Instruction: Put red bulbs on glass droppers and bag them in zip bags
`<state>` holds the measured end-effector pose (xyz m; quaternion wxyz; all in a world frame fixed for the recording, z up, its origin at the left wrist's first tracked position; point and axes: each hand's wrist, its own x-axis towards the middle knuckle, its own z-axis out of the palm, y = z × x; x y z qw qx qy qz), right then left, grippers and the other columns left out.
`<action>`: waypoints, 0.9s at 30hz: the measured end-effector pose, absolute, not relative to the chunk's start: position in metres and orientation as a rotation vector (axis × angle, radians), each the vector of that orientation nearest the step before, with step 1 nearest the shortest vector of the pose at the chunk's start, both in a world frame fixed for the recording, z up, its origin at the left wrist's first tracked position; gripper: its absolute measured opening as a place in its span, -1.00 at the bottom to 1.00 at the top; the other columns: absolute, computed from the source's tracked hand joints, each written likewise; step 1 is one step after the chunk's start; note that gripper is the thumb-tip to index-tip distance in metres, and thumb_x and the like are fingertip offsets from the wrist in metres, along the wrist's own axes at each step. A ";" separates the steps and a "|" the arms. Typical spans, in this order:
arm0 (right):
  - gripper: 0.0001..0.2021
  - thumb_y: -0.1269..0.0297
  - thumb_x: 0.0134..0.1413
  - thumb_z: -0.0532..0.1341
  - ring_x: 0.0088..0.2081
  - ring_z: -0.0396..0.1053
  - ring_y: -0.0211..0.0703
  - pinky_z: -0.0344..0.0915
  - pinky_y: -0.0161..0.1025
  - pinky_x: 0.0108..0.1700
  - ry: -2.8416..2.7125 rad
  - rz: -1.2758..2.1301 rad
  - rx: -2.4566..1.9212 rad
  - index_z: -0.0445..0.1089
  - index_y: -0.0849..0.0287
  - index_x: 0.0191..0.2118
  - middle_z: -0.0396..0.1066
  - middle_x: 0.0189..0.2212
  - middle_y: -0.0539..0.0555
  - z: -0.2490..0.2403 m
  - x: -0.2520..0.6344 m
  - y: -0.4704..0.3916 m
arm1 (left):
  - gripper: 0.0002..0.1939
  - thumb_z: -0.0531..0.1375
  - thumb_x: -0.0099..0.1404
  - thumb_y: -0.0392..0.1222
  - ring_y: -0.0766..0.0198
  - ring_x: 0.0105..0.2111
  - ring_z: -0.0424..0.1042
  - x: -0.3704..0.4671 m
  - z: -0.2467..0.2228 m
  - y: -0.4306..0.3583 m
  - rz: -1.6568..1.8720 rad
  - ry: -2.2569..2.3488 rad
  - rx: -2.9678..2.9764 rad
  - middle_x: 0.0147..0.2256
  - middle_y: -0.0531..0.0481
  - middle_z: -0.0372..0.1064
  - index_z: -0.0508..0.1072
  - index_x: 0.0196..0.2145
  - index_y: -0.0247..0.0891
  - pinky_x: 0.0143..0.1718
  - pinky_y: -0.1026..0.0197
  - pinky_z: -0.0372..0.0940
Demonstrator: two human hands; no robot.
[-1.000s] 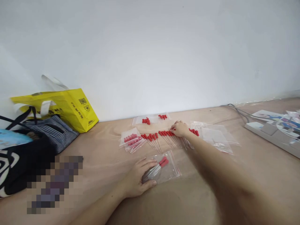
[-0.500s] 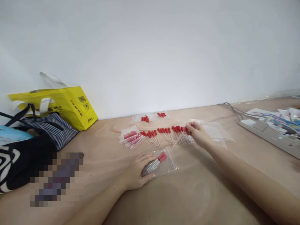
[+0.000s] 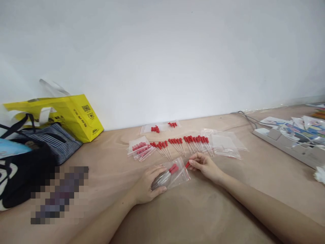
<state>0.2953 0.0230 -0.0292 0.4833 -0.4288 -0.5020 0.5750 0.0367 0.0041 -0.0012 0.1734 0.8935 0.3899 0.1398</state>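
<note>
My left hand [image 3: 149, 184] grips a clear zip bag [image 3: 181, 178] from its left end, fingers along the upper edge and thumb along the lower. Inside the bag lie droppers [image 3: 166, 177] with clear stems and red bulbs. At the bag's right-hand mouth, my right hand [image 3: 203, 166] pinches a dropper [image 3: 187, 164] by its red bulb. Its stem is hard to make out at the bag. Beyond the hands, several loose droppers [image 3: 195, 140] form a row, bulbs pointing away from me. Filled zip bags [image 3: 141, 147] are stacked at the row's left, and flat zip bags [image 3: 227, 142] lie at its right.
Near the wall, another clear bag [image 3: 164, 127] bears small red bulbs. On the left stand a yellow bag [image 3: 87, 117] and a black bag [image 3: 38, 169], beside a pixelated patch. A white power strip [image 3: 279, 142] with cables and printed packets [image 3: 302, 127] occupy the right.
My right hand has come from the row toward me and leftward, bringing a dropper to the bag's mouth. My left hand stays on the bag. The view has shifted slightly.
</note>
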 end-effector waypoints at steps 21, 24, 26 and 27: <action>-0.83 0.19 -0.15 0.19 -0.45 0.34 -0.21 0.24 -0.31 -0.42 -1.776 1.190 -1.134 0.46 0.11 -0.41 0.43 -0.52 0.00 -0.033 0.279 0.023 | -0.48 0.09 0.15 -0.04 0.11 0.09 0.07 0.040 0.001 0.003 0.371 1.092 2.547 0.07 -0.10 0.13 0.14 0.06 -0.20 0.07 0.00 0.04; -0.90 0.23 -0.19 0.22 -0.50 0.32 -0.24 0.21 -0.34 -0.46 -1.791 1.069 -1.231 0.44 0.11 -0.50 0.41 -0.59 -0.04 -0.034 0.273 0.024 | -0.49 0.11 0.13 -0.06 0.11 0.08 0.09 0.041 0.001 0.003 0.387 1.079 2.547 0.07 -0.09 0.14 0.16 0.05 -0.19 0.07 0.00 0.05; -0.91 0.26 -0.20 0.22 -0.55 0.29 -0.29 0.18 -0.37 -0.50 -1.792 0.954 -1.286 0.41 0.15 -0.54 0.39 -0.60 -0.05 -0.035 0.269 0.024 | -0.49 0.11 0.13 -0.07 0.11 0.08 0.09 0.040 0.001 0.004 0.399 1.063 2.553 0.06 -0.09 0.15 0.17 0.04 -0.20 0.07 0.01 0.05; -0.91 0.27 -0.20 0.21 -0.56 0.27 -0.31 0.16 -0.38 -0.51 -1.789 0.895 -1.303 0.39 0.16 -0.54 0.38 -0.60 -0.04 -0.035 0.268 0.024 | -0.49 0.11 0.13 -0.06 0.11 0.08 0.09 0.040 0.001 0.004 0.402 1.056 2.558 0.06 -0.09 0.15 0.17 0.04 -0.20 0.07 0.01 0.05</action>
